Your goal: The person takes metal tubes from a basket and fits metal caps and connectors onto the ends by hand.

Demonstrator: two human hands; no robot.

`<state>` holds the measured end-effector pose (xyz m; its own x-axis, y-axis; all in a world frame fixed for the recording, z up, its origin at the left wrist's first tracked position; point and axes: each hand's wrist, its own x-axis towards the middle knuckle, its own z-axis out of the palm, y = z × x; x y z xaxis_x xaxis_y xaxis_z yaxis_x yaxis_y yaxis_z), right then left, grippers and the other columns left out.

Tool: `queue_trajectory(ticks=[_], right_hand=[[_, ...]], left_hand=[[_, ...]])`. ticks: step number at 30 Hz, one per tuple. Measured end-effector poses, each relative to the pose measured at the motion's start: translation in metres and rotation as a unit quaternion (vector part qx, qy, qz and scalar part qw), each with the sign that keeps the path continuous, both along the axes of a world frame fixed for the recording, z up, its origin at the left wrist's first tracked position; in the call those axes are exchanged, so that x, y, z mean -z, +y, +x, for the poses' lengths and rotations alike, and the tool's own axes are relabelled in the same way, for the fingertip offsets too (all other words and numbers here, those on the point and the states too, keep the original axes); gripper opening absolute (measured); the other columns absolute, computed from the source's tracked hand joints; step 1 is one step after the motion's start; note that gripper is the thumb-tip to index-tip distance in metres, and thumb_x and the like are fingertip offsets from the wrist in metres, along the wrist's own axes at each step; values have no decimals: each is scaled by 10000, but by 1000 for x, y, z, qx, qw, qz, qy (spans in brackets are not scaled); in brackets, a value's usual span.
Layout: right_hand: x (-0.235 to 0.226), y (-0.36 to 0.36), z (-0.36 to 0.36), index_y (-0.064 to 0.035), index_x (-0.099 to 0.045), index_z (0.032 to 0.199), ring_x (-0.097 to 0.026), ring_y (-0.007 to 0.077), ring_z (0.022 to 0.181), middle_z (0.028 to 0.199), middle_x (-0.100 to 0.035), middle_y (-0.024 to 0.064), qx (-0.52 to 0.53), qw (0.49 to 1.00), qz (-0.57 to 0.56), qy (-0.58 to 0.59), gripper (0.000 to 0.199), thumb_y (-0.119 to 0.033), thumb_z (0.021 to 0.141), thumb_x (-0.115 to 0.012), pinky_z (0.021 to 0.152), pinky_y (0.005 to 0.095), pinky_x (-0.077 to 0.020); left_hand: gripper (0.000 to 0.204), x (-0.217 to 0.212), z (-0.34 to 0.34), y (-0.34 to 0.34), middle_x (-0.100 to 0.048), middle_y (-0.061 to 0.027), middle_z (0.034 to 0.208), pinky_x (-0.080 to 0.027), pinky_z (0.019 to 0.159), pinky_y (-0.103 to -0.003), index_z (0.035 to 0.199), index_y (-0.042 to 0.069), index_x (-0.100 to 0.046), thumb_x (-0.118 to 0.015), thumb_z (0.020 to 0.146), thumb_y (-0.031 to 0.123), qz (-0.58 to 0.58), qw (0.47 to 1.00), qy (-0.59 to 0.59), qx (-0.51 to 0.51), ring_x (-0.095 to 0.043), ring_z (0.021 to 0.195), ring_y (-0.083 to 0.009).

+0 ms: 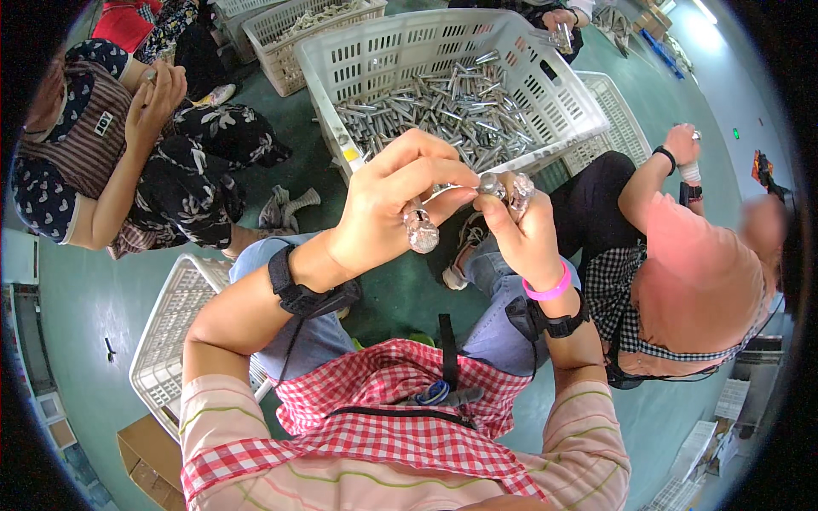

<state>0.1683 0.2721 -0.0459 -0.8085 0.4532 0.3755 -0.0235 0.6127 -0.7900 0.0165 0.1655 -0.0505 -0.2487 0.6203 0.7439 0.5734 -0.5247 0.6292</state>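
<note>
In front of my chest, both hands are raised close together with the fingertips nearly meeting. My left hand (392, 200) is closed, with a shiny silver cylindrical piece (422, 228) hanging below its curled fingers. My right hand (524, 230) is closed round another crinkly silver piece (521, 192). Between the two thumbs sits a small rounded silver part (491, 185), pinched at the fingertips; its exact kind is too small to tell. Just beyond the hands stands a large white slotted plastic crate (562, 111) holding many loose slim metal tubes (460, 106).
A person in a striped apron (81, 145) sits at the left, another in a pink top (703, 264) at the right; both have hands raised. A further hand (562, 21) shows at the far side. A white basket (183, 298) and cardboard box (149, 460) stand at my left.
</note>
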Motion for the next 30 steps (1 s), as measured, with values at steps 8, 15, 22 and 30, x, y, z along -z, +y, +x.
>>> queue_trajectory(ticks=[8,15,22,30], right_hand=[[-3,-3,-2,-2,-553,770,-451,194,510,606,-478,90,4,1000,19,-20,193,-183,831,-575,493,305,-367],[-4,-6,-1,-2,-556,774,-514,271,537,631,-511,122,28,998,54,-30,108,-103,782,-593,504,344,-397],[-7,-7,-2,3,-538,751,-521,299,539,629,-505,141,36,994,99,-33,105,-86,768,-592,499,356,-398],[1,-4,3,-6,-526,726,-428,145,474,547,-440,50,-12,997,-60,-40,199,-170,835,-556,446,291,-327]], left_hand=[[247,2,-1,0,-530,-67,841,-469,617,-285,883,63,-612,-692,661,-7,-4,1000,21,4,-561,754,-210],[253,3,-3,2,-551,-72,837,-460,594,-273,861,62,-616,-701,636,-16,31,995,98,-15,-559,708,-192],[232,3,-3,2,-551,-85,835,-468,582,-293,851,33,-570,-682,655,-25,25,988,153,-22,-564,698,-213],[244,6,-1,3,-534,-90,847,-456,534,-270,863,24,-524,-665,675,-39,17,993,113,11,-542,657,-199]])
